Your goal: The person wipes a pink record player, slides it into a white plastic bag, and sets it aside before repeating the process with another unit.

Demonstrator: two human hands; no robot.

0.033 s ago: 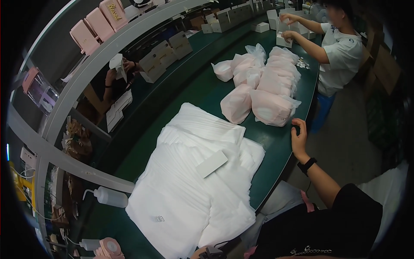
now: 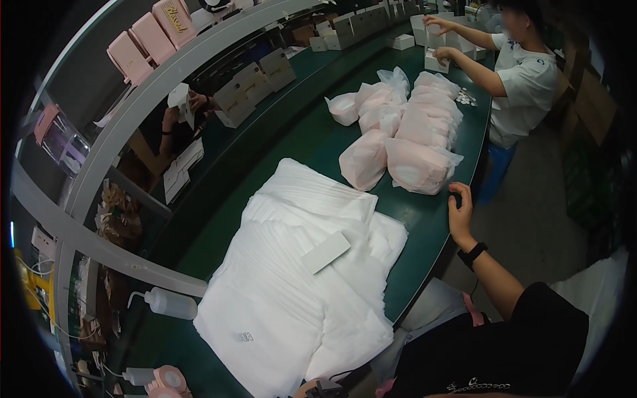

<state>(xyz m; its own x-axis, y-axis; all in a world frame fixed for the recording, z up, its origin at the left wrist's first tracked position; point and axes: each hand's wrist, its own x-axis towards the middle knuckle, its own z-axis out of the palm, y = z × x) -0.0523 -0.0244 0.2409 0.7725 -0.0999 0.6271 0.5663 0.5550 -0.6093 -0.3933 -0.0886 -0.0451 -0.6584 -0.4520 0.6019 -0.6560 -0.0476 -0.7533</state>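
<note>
My right hand [image 2: 459, 213] rests at the near edge of the green table, its fingers loosely curled and apart from the thumb, with nothing in it. A black band circles that wrist. Just beyond it lie several pale pink items wrapped in translucent bags [image 2: 419, 166]. To its left spreads a large stack of white soft sheets or bags [image 2: 279, 265], with a small flat white box [image 2: 326, 253] on top. Only a bit of my left hand [image 2: 306, 389] shows at the lower edge, beside a dark object [image 2: 328, 389]; its fingers are mostly hidden.
A white squeeze bottle [image 2: 171, 303] lies left of the stack, near pink rolls [image 2: 170, 381]. Grey shelf framing [image 2: 133, 255] runs along the left. At the far right a co-worker [image 2: 524, 79] handles a white box [image 2: 436, 61]. Across the table another person's hands [image 2: 198, 101] hold a white carton.
The co-worker's upper hand has shifted slightly left and up over the white box. Across the table, the white carton in the other person's hands has turned a little. My hands stay put.
</note>
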